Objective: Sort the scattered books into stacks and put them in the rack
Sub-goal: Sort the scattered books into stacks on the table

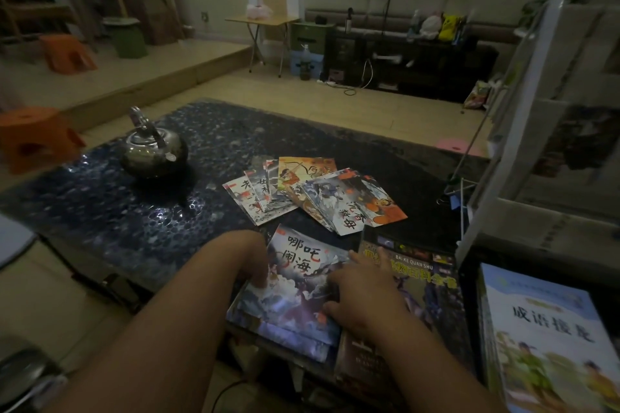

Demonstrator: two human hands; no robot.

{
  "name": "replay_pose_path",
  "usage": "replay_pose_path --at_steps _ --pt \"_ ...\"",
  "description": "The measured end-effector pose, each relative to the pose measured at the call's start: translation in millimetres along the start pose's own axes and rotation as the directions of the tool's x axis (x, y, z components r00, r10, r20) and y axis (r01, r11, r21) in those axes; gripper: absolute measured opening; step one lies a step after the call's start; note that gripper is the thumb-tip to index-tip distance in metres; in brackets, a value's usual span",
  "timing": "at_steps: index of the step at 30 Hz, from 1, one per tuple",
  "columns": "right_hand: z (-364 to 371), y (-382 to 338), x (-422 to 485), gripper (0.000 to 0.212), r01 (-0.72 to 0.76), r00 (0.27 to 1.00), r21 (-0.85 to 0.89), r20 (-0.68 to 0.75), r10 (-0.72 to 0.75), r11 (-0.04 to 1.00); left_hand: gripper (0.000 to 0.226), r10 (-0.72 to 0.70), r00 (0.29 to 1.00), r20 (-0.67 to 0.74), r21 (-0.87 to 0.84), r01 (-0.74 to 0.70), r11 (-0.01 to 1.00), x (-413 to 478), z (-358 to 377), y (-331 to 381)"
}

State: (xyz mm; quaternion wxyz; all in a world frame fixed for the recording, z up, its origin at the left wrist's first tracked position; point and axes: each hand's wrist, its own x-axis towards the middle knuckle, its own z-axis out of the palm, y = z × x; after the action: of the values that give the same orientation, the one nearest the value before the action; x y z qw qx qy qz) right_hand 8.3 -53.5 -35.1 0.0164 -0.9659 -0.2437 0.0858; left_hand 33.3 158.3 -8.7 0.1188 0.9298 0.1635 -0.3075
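With the right hand (360, 292) flat and open on the stack of thin books (295, 282) and the left hand (256, 265) at its left edge, grip not discernible, uneven pressure may slide the covers off the worktop (134, 211) edge beneath both wrists.

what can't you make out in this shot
Head view:
- left hand: fingertips blurred against the near stack, so its grip is unclear.
- near stack: book count hidden under the top cover.
- fanned books: lower covers overlapped.
- rack: shelves dim, cut by the right edge.
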Motion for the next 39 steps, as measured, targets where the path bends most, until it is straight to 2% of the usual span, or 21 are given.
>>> replay_pose_path --at_steps 2,6,9,12,17,27,31,36,39 --pt "0 -1 -1 0.036 0.012 1.000 -0.003 -0.005 -0.012 1.000 0.047 -0.006 1.000 0.011 -0.027 0.006 1.000 2 -1 -1" --pt "0 -3 -2 0.035 0.039 0.999 -0.006 -0.007 -0.040 0.999 0.068 -0.035 0.994 -0.108 0.046 0.040 0.998 3 -3 0" --pt "1 -6 -3 0.036 0.061 0.998 0.003 -0.005 -0.061 0.998 0.057 -0.001 0.984 -0.178 0.051 0.010 0.999 7 -1 2" --pt "2 -7 -4 0.037 0.074 0.997 0.025 -0.032 -0.073 0.997 0.059 0.028 0.983 -0.179 0.074 -0.015 0.997 9 2 5" --pt "5 -5 -1 0.057 0.059 0.998 0.032 -0.021 -0.059 0.998 0.062 0.026 0.982 -0.187 0.091 -0.009 0.996 13 6 7" --pt "10 -5 1 0.050 0.049 0.999 0.029 0.019 -0.049 0.998 0.059 0.022 0.977 -0.210 0.111 0.002 0.994 13 7 10" --pt "5 -2 1 0.041 0.042 0.999 0.074 -0.019 -0.041 0.996 0.057 0.026 0.973 -0.228 0.165 0.012 0.986 13 4 11" --pt "-8 13 4 0.036 0.013 0.989 0.143 -0.149 0.008 0.990 0.040 0.082 0.924 -0.373 0.113 -0.043 0.993 18 2 19" --pt "-12 24 8 0.038 -0.009 0.984 0.196 -0.171 0.043 0.980 0.042 0.168 0.873 -0.459 0.071 -0.152 0.986 27 5 33"
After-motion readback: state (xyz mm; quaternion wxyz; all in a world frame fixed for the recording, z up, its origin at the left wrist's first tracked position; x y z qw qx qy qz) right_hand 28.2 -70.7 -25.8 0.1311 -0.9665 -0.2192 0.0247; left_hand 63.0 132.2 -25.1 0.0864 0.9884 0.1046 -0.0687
